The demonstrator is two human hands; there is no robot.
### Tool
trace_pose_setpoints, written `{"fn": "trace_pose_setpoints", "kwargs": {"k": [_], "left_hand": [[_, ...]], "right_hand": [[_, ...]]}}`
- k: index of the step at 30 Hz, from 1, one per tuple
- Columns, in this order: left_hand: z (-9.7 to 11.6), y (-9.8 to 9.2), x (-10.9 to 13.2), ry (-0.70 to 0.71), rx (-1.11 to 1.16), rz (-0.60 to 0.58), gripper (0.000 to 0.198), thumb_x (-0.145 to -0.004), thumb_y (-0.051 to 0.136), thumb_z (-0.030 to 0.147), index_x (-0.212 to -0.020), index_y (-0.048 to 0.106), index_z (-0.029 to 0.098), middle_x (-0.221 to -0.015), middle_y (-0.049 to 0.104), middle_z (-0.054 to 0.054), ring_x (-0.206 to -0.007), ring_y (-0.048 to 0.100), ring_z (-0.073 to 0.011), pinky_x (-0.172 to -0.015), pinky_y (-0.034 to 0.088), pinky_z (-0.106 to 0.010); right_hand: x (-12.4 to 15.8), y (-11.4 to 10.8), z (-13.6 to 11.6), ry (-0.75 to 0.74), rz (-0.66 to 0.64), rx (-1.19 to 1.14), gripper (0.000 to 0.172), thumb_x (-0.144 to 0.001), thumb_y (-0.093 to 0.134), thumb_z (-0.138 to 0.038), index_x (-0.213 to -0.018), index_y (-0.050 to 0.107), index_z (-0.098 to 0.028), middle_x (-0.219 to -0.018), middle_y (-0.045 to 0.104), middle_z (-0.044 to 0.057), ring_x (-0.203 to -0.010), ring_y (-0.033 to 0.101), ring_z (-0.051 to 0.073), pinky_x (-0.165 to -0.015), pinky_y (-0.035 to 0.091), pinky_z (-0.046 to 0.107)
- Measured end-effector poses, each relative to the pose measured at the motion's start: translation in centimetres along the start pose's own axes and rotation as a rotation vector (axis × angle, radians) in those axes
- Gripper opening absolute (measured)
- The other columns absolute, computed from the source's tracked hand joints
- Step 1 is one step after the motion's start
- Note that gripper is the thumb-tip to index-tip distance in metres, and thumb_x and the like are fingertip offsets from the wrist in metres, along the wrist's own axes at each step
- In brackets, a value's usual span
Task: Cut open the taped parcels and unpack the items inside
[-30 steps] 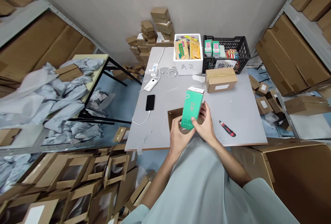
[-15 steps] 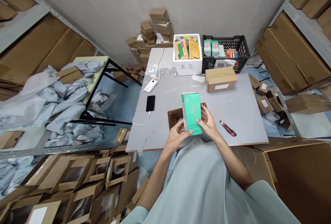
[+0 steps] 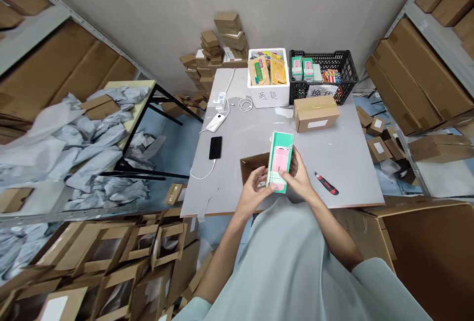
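Note:
A green product box (image 3: pixel 280 160) with a pink picture on its front is held up between my two hands. My left hand (image 3: pixel 256 187) is closed on its lower left side, thumb near the bottom edge. On the other side my right hand (image 3: pixel 299 177) grips it, with the thumb across the pink face. Behind and below it stands an open brown carton (image 3: pixel 252 164) on the grey table (image 3: pixel 237 128), partly hidden by the hands. A red and black utility knife (image 3: pixel 326 183) lies to the right of my right hand.
At the back stand a white bin (image 3: pixel 269 96) of packets and a black crate (image 3: pixel 338 95) with similar green boxes. A closed carton (image 3: pixel 317 113) sits before them. A phone (image 3: pixel 215 148) on a cable lies left. Shelves and cartons flank the table.
The green box has been turned in my hands, from its plain green face with lettering to the face with the pink picture. It has also shifted slightly right.

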State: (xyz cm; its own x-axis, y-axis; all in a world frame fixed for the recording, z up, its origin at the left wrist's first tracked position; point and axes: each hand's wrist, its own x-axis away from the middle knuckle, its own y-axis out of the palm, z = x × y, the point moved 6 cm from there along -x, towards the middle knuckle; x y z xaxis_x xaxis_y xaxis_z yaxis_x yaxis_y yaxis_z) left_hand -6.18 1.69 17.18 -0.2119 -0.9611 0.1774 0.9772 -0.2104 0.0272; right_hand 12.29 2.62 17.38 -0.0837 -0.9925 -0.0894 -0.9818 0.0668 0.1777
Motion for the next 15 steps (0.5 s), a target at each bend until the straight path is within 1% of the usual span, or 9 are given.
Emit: {"fn": "trace_pose_setpoints", "kwargs": {"k": [3,4,6,9,11,13,15], "left_hand": [[-0.31,-0.12,-0.44,-0.083,0.09,-0.136,0.079,-0.072,0.105,0.051,-0.141,0.076,0.024,-0.148,0.076,-0.015,-0.134,0.073,-0.0358,-0.113,0.063,-0.05],[-0.26,-0.08,-0.48,-0.087,0.093,-0.152,0.076,-0.072,0.105,0.049,-0.139,0.078,0.023,-0.145,0.078,-0.015,-0.133,0.074,-0.0357,-0.114,0.063,-0.051],[-0.11,0.0,-0.46,-0.077,0.092,-0.139,0.073,-0.071,0.105,0.046,-0.135,0.08,0.023,-0.142,0.079,-0.014,-0.131,0.074,-0.0362,-0.109,0.066,-0.051],[-0.14,0.24,-0.38,-0.053,0.099,-0.095,0.075,-0.068,0.106,0.043,-0.134,0.079,0.022,-0.141,0.08,-0.014,-0.129,0.076,-0.0366,-0.103,0.069,-0.05],[-0.33,0.24,-0.45,-0.036,0.082,-0.036,0.075,-0.068,0.106,0.044,-0.134,0.077,0.021,-0.14,0.08,-0.015,-0.128,0.076,-0.0361,-0.101,0.069,-0.049],[-0.49,0.06,-0.53,-0.016,0.024,0.07,0.075,-0.069,0.104,0.046,-0.134,0.075,0.021,-0.138,0.08,-0.015,-0.126,0.077,-0.035,-0.097,0.069,-0.046],[-0.34,0.01,-0.4,0.022,-0.064,0.196,0.075,-0.072,0.102,0.048,-0.135,0.072,0.021,-0.136,0.079,-0.015,-0.124,0.077,-0.0333,-0.094,0.068,-0.042]], "right_hand": [[0.01,-0.15,-0.43,0.009,-0.026,-0.055,0.12,-0.085,0.092,-0.073,-0.182,0.035,-0.03,-0.174,0.059,0.014,-0.161,0.057,0.037,-0.128,0.057,0.055],[0.01,-0.11,-0.53,0.009,-0.037,-0.062,0.12,-0.083,0.093,-0.073,-0.181,0.037,-0.031,-0.174,0.059,0.014,-0.162,0.057,0.037,-0.129,0.057,0.054],[-0.07,-0.04,-0.64,0.001,-0.053,-0.067,0.12,-0.082,0.094,-0.073,-0.181,0.039,-0.032,-0.176,0.057,0.013,-0.162,0.056,0.037,-0.13,0.056,0.054],[-0.3,0.01,-0.56,-0.013,-0.077,-0.059,0.117,-0.082,0.094,-0.073,-0.179,0.042,-0.033,-0.175,0.058,0.012,-0.162,0.057,0.037,-0.131,0.054,0.055],[-0.35,-0.11,-0.43,-0.018,-0.059,-0.034,0.112,-0.084,0.092,-0.073,-0.177,0.045,-0.033,-0.173,0.059,0.012,-0.159,0.059,0.036,-0.131,0.055,0.055],[-0.17,-0.37,-0.4,-0.03,0.018,0.011,0.104,-0.089,0.089,-0.071,-0.176,0.047,-0.032,-0.172,0.059,0.014,-0.156,0.062,0.036,-0.129,0.056,0.055],[0.23,-0.45,-0.44,-0.043,0.101,0.067,0.103,-0.092,0.088,-0.068,-0.177,0.044,-0.031,-0.17,0.059,0.017,-0.153,0.063,0.035,-0.127,0.057,0.055]]}}
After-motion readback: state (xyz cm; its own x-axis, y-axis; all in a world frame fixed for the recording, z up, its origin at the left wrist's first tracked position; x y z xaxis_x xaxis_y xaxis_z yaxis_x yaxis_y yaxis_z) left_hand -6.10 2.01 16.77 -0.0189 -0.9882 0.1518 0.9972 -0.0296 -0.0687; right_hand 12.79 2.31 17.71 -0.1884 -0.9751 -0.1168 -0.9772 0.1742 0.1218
